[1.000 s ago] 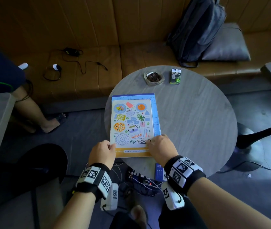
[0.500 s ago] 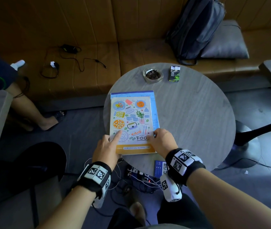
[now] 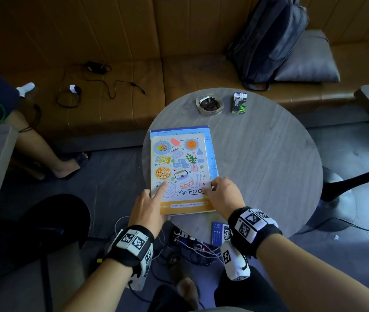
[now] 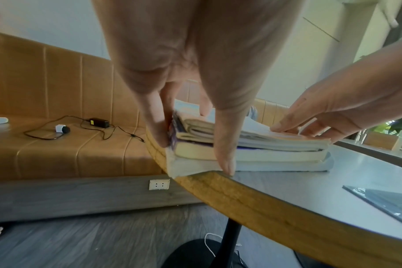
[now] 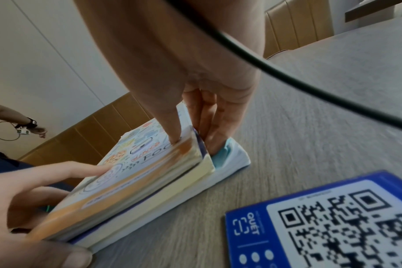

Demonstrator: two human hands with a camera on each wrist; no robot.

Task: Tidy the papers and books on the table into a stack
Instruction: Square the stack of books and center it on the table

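A stack of books and papers [image 3: 179,167] lies on the left part of the round grey table [image 3: 257,165]. A notebook with food drawings is on top, and a larger blue-edged book shows beneath it. My left hand [image 3: 152,199] is at the near-left corner: index finger on the cover, thumb straight against the near edge [image 4: 225,145], other fingers along the left side. My right hand [image 3: 221,192] presses the right side [image 5: 209,130], thumb flat on the cover. The stack [image 5: 149,181] overhangs the table rim slightly at that corner.
A glass ashtray [image 3: 209,104] and a cigarette pack [image 3: 239,102] sit at the table's far edge. A blue QR card [image 3: 220,235] lies at the near rim. A backpack [image 3: 266,39] and charger cables [image 3: 98,68] are on the sofa. Another person's leg [image 3: 44,154] is at the left.
Both hands slid from the stack's near edge forward to its sides. My left index finger now lies on the cover, and my right hand has moved to the right edge.
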